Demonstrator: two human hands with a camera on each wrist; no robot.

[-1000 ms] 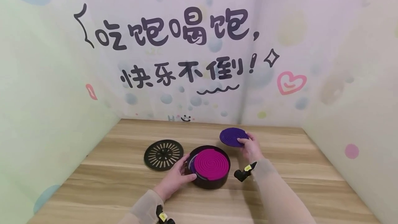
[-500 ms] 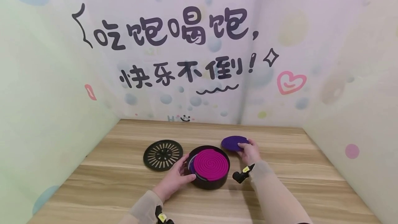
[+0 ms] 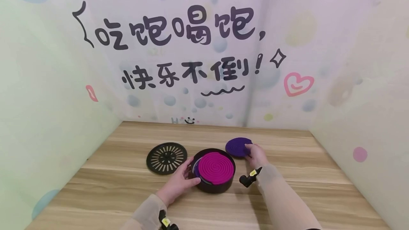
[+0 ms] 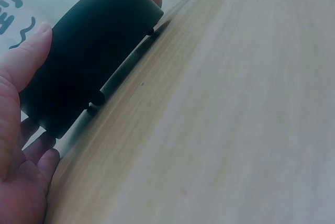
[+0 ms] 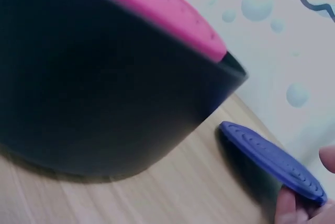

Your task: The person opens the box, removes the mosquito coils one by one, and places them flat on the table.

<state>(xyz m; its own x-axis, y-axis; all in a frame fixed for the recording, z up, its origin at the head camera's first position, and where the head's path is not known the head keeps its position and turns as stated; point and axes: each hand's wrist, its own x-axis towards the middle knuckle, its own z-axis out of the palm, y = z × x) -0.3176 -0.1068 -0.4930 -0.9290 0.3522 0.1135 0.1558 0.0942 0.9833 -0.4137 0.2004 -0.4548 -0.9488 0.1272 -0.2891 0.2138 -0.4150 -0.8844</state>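
A round black container (image 3: 213,184) sits on a wooden table (image 3: 287,194), near the middle. Inside it lies one magenta spiral disc (image 3: 215,168), its top just above the rim, with a thin edge of something purple showing beneath it on the left. The person's left hand (image 3: 179,184) grips the container's left wall, thumb on the near side and fingers curled round the far side.

Just right of the container and slightly farther away, one dark purple ridged disc (image 3: 238,146) lies low at the table, with its near right edge pinched by the fingers of the right hand (image 3: 256,155). The right wrist view shows the disc tilted, its held edge raised a little.

To the left of the container, apart from it, one flat black slotted lid (image 3: 167,158) lies on the table, with pale slots radiating from its centre.

Counted: one container, one lid, two discs in plain sight.

The far wall (image 3: 204,45) carries large black handwritten Chinese characters in two lines, "吃饱喝饱," above "快乐不倒!", with a pink heart (image 3: 298,83) to their right and pastel bubbles all round.
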